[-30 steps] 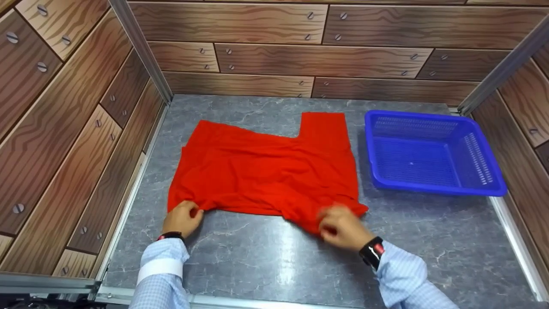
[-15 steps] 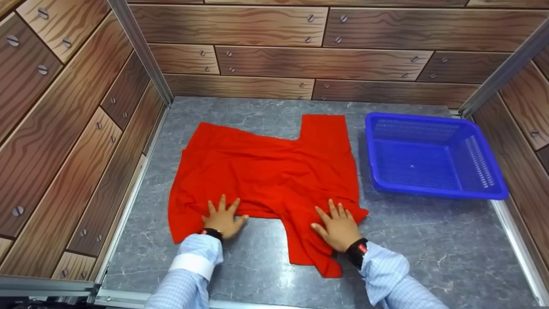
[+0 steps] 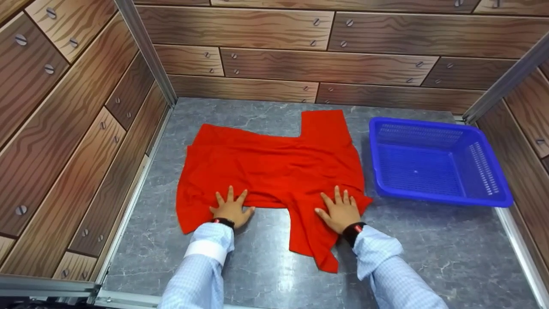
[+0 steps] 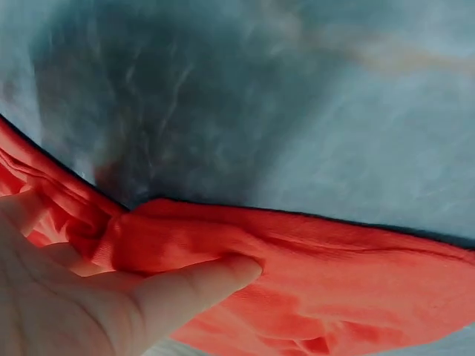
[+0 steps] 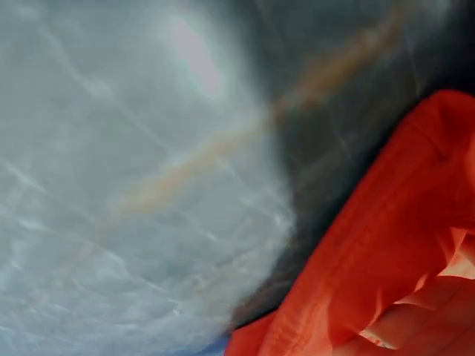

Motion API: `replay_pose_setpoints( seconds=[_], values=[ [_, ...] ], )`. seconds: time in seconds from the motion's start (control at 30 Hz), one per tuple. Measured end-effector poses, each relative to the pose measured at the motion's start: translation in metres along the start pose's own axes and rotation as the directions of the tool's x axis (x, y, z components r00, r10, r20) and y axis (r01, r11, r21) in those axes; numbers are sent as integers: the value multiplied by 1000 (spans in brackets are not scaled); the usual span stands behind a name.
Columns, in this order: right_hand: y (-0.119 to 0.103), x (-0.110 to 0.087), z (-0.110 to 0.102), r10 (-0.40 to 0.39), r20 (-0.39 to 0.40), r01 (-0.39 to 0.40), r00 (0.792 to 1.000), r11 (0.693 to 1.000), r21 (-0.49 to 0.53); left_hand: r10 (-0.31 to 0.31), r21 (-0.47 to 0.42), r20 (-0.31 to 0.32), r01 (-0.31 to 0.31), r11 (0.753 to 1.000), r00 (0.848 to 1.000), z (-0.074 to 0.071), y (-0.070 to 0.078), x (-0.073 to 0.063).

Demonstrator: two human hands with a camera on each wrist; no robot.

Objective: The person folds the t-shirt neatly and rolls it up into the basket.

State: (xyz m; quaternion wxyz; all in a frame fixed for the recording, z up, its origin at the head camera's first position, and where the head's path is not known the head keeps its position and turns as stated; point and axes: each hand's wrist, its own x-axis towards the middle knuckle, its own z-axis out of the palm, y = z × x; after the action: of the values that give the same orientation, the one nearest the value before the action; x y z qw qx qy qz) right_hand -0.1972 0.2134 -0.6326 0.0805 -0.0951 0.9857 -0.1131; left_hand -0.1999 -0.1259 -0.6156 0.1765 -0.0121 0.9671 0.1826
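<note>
A red T-shirt (image 3: 266, 167) lies spread and wrinkled on the grey marbled surface, one sleeve (image 3: 322, 124) pointing to the back and the other (image 3: 311, 236) toward the front. My left hand (image 3: 231, 210) rests on its near edge with fingers spread. In the left wrist view, the thumb and fingers of the left hand (image 4: 111, 304) lie against the red fabric (image 4: 319, 274). Flat on the base of the front sleeve, my right hand (image 3: 342, 213) has its fingers extended. Folds of red cloth (image 5: 393, 222) partly cover that hand's fingers (image 5: 423, 319) in the right wrist view.
To the right of the shirt stands a blue plastic basket (image 3: 418, 171) with slotted walls. Wood-patterned panels (image 3: 257, 64) close off the back and both sides. A metal rail (image 3: 133, 210) runs along the left edge of the surface.
Both hands have gone from curled fingers at the shirt's near edge to spread fingers on it. The front sleeve and left corner now extend toward me. Lately hands and near fabric shifted slightly forward.
</note>
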Motion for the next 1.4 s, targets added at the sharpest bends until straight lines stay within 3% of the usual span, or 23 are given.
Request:
replay_pose_setpoints(
  seconds=[0.43,0.53,0.6,0.67,0.73,0.8,0.87,0.93,1.03,1.1,1.13,1.17,1.2,1.27,1.33,1.4],
  values=[
    [-2,23,-6,81,75,-86,994,994,65,-64,18,22,63,998,998,-3,5,29],
    [-5,24,-9,85,14,-86,996,994,73,-56,6,3,56,998,998,-5,2,33],
    [-10,20,-9,59,-86,-54,995,997,60,-30,0,-80,30,1000,996,-5,-3,33],
    [-15,10,-7,17,-196,-10,981,999,39,5,29,-214,1,1000,977,-3,-13,31],
    [-22,-5,-2,-31,-274,35,961,999,10,32,77,-362,-5,997,931,1,-26,27],
    [-26,-22,5,-86,-292,84,953,996,-17,54,135,-475,12,991,879,6,-39,22],
    [-29,-39,15,-173,-283,168,943,985,-41,54,161,-526,37,986,849,8,-51,15],
    [-28,-51,25,-288,-295,277,911,958,-81,51,169,-538,48,984,841,8,-60,10],
    [-22,-58,35,-444,-370,417,816,895,-156,44,154,-513,42,987,857,0,-69,3],
    [-17,-56,36,-485,-431,453,761,873,-181,45,144,-495,31,989,868,-8,-72,2],
    [-15,-54,35,-483,-450,462,751,871,-164,45,135,-484,24,991,874,-12,-74,1],
    [-13,-52,32,-463,-461,466,757,877,-116,47,126,-476,16,992,878,-16,-76,0],
    [-11,-50,28,-425,-460,463,780,886,-34,47,118,-472,10,993,880,-20,-77,0],
    [-10,-47,17,-325,-420,438,847,875,207,45,97,-470,1,995,881,-26,-81,-2],
    [-11,-50,-2,-233,-350,383,907,800,462,55,70,-488,-23,997,871,-30,-87,-4],
    [-12,-58,-20,-203,-274,335,940,700,630,89,66,-512,-64,996,854,-30,-96,-8]
  ],
)
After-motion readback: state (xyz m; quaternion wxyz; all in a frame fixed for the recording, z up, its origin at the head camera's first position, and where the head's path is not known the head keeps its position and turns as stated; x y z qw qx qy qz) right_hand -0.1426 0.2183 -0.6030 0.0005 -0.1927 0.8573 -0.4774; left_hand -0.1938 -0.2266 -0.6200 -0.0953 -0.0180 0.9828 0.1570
